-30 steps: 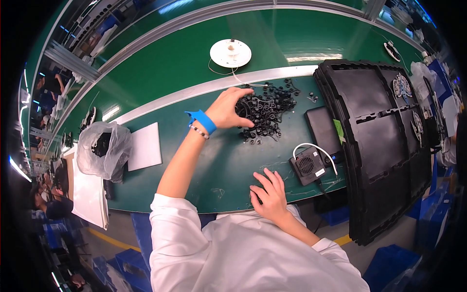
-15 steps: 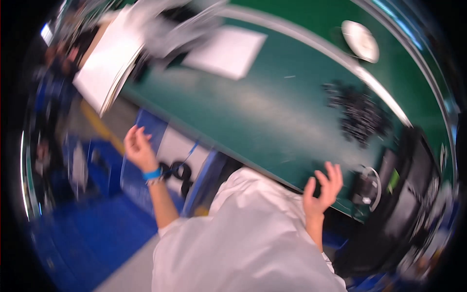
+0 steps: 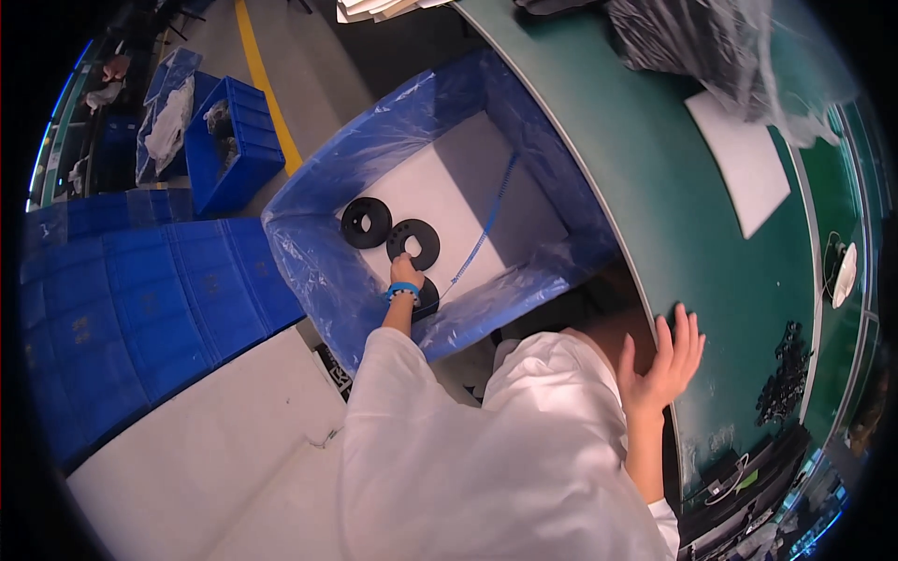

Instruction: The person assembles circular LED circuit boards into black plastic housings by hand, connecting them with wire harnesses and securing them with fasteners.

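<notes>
Black flat ring (image 3: 427, 236), and the left hand (image 3: 407, 271) is right on it: fingertips touch its near edge, around the hole, inside a big blue bin (image 3: 313, 220) lined with clear plastic film. Honestly can't tell if the fingers are actually clamped on it, the view's too small. There's a second ring (image 3: 380, 211) just beside it, a bit further out and to the left of that hand, plus a dark round piece (image 3: 428, 297) partly hidden behind the left wrist, which wears a blue wristband (image 3: 402, 289). A blue coiled cord (image 3: 487, 222) runs across the bin, off to the right of the left hand.

Right hand (image 3: 662, 367) is empty, fingers spread, by the edge of the green table (image 3: 608, 112). A pile of small black parts (image 3: 784, 379) sits on the tabletop to its right.
</notes>
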Demonstrator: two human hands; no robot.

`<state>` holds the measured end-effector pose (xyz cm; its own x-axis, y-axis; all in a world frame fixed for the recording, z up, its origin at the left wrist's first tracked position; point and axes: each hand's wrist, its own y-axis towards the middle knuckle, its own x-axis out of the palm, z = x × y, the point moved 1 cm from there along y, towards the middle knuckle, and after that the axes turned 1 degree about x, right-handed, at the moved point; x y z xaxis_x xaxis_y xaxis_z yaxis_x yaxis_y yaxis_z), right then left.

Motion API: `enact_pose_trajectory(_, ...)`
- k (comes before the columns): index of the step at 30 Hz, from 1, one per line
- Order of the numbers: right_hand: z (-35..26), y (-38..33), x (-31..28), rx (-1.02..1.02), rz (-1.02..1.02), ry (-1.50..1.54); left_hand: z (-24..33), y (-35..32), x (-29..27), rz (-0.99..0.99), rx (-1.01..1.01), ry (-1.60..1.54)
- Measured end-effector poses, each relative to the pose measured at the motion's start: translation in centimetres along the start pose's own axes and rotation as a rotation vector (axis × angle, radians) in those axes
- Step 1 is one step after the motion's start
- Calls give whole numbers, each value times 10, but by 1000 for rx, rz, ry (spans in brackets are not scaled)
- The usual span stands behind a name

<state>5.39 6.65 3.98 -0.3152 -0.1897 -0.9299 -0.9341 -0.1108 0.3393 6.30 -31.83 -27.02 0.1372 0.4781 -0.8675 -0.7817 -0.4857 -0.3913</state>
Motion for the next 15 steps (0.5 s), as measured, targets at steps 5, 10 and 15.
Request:
enact_pose_trajectory(5,-1,2,6,-65,-5,-126,12,16,30,-61,215,482)
enact_pose_trajectory(10,1,5,6,-130,-9,-217,25,26,42,21,-7,462)
enact_pose_trajectory(15,1,12,7,-97,-37,-190,38,38,51,33,133,411)
